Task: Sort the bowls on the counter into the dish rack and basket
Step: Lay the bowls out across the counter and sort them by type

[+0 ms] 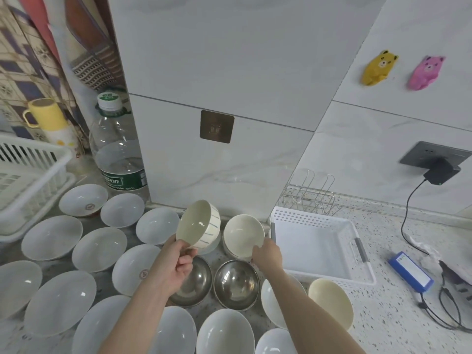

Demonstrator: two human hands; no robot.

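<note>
Left hand (178, 261) clamped on the base of a cream striped bowl (198, 224), lifted clear of the counter (383, 310) and tipped so the mouth faces back toward the camera and slightly left, axis near horizontal; probably tilted for carrying toward one of the containers. Right hand (267, 255) pinching the near rim of a second cream bowl (244, 236), upright on the counter with mouth up, seemingly nested on another beneath. Just right of it, the white perforated basket (324, 251), holding nothing visible, wire rack (310, 198) behind. White slatted dish rack (28, 175) far left. Many white bowls (99, 249) and two steel bowls (236, 283) spread upright between, apparently unsorted.
</note>
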